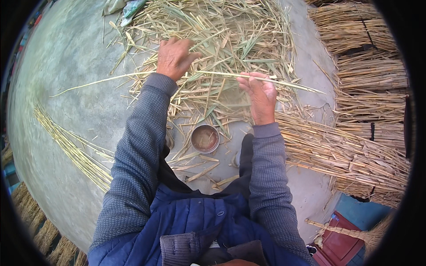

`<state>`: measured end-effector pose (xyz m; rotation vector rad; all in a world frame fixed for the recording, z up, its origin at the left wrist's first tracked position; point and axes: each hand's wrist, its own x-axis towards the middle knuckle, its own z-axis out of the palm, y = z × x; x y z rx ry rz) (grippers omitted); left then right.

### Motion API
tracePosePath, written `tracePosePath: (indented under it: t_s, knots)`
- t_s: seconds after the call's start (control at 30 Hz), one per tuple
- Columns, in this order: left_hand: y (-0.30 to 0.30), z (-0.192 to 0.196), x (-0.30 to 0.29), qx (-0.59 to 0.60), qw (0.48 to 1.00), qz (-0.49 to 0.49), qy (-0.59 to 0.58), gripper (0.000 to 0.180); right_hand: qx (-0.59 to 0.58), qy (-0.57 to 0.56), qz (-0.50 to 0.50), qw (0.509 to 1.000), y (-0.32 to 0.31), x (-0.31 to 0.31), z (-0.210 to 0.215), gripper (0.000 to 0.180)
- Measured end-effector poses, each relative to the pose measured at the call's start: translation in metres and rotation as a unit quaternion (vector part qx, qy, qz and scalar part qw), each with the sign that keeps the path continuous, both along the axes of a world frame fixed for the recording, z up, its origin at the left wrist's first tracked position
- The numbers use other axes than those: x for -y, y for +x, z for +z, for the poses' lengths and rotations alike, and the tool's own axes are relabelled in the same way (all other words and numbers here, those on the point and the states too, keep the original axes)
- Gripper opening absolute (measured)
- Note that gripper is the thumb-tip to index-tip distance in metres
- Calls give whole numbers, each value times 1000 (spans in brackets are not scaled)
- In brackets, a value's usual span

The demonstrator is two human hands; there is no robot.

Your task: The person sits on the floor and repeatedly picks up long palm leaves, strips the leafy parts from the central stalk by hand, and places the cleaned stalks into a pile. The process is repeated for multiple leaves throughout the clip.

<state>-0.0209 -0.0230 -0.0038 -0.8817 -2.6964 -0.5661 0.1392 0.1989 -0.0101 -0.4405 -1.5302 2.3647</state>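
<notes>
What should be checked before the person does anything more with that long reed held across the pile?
1. Left hand grips the reed: ok, its fingers close around the stalk.
2. Right hand grips the reed: ok, held between thumb and fingers.
3. Reed lifted off the loose pile: ok, it spans both hands above the litter.
4. Reed whole along its length: cannot tell, the thin ends are too fine to judge.
5. Small round bowl out of the way: ok, it sits on the ground below the hands, between the forearms.
6. Tied bundles apart from the hands: ok, stacked off to the right.
</notes>
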Motion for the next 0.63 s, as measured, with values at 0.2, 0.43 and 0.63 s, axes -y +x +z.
tracePosePath:
  t_s: [0.2, 0.43, 0.63]
  knots:
    - [25, -2, -34, 232, 940, -211, 136, 23, 15, -6, 10, 1000, -6, 9, -2, 26]
    - [1, 0, 5, 288, 935, -170, 118, 25, 24, -16, -61, 998, 2, -11, 1, 21]
    - [7, 5, 5, 339, 923, -169, 68, 23, 48, -41, -74, 995, 4, -14, -4, 32]
